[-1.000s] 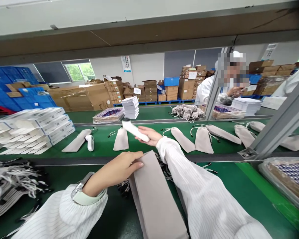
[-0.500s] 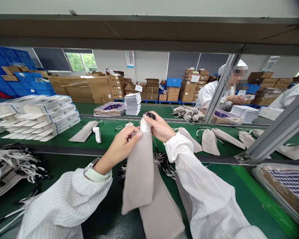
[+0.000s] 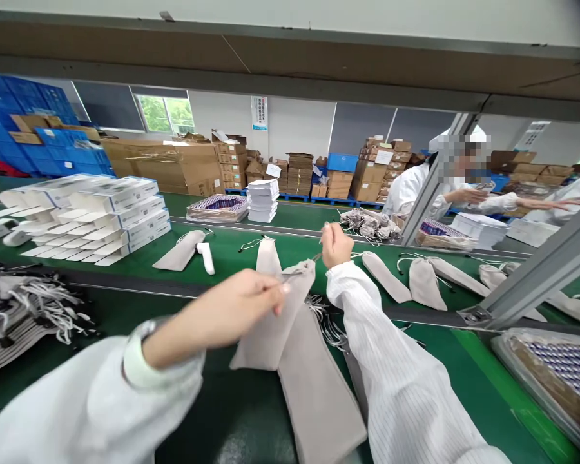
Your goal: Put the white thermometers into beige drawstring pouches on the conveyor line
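Note:
A light grey drawstring pouch (image 3: 263, 348) hangs tilted in front of me, its mouth gathered at the upper right. Closed fingers of my right hand (image 3: 336, 245) pinch the drawstring (image 3: 318, 257) beside that mouth. My left hand (image 3: 241, 306), smeared by motion, crosses in front of the pouch; its thumb and fingers are pressed together, and what they pinch is hidden. No white device shows at the pouch's mouth. Beneath lies another flat grey pouch (image 3: 321, 386), with white cords (image 3: 336, 334) beside it.
Stacked white boxes (image 3: 125, 222) stand left, near a white handheld device (image 3: 205, 258) and a pouch (image 3: 181, 250). Filled pouches (image 3: 426, 283) lie right, behind a metal post (image 3: 526, 267). A bagged tray (image 3: 555, 367) sits at right. Corded pouches (image 3: 24, 309) pile at left. A co-worker (image 3: 410, 187) reaches sideways.
The white device at the pouch's mouth has gone from sight. My right hand has moved slightly right and now pinches the drawstring. The left hand has turned across the pouch, whose mouth is gathered.

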The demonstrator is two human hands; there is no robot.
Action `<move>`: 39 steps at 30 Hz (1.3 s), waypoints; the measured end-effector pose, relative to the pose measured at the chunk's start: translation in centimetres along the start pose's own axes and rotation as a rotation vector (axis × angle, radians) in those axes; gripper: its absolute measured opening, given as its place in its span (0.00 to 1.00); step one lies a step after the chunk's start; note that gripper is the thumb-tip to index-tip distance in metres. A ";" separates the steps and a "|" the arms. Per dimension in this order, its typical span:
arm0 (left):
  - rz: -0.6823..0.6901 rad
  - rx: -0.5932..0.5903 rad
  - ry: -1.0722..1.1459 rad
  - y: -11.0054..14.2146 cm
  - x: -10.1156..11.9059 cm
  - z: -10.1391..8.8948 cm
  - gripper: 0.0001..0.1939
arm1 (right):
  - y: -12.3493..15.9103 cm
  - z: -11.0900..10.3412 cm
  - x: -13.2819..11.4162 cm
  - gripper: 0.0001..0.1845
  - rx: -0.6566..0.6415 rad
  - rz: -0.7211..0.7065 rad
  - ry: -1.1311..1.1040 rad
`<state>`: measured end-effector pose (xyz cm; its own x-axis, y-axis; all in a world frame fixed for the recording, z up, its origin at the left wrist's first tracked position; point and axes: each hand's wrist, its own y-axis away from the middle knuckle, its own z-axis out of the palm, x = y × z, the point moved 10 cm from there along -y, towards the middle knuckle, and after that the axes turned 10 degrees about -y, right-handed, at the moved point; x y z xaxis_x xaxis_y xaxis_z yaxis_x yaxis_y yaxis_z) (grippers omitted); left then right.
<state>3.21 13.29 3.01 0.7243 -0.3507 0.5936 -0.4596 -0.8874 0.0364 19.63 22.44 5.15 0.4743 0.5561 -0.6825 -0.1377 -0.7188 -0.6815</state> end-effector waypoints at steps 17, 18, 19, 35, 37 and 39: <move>0.189 0.432 -0.036 0.2 1.3 -2.0 0.12 | 0.8 4.9 -0.8 0.16 -0.075 0.260 -0.789; 0.192 0.355 -0.127 -0.5 1.1 -0.8 0.11 | 0.2 1.6 1.9 0.19 0.195 0.306 -0.696; 0.190 0.280 -0.221 -1.2 0.8 0.5 0.11 | -0.1 -1.4 3.8 0.21 0.401 0.323 -0.555; 0.205 0.162 -0.782 -2.8 -1.8 6.2 0.13 | 1.6 3.8 11.3 0.27 -0.504 0.366 0.485; 0.212 0.163 -0.752 -2.9 -1.5 6.0 0.07 | 1.9 6.3 8.3 0.20 -0.687 0.266 0.201; 0.205 0.136 -0.722 -3.0 -1.6 6.0 0.03 | 3.6 8.7 5.1 0.15 -0.948 0.248 -0.109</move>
<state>6.47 14.69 -2.85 0.8093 -0.5794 -0.0966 -0.5874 -0.7963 -0.1448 13.96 26.30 -3.05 0.4371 0.3453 -0.8305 0.5544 -0.8305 -0.0535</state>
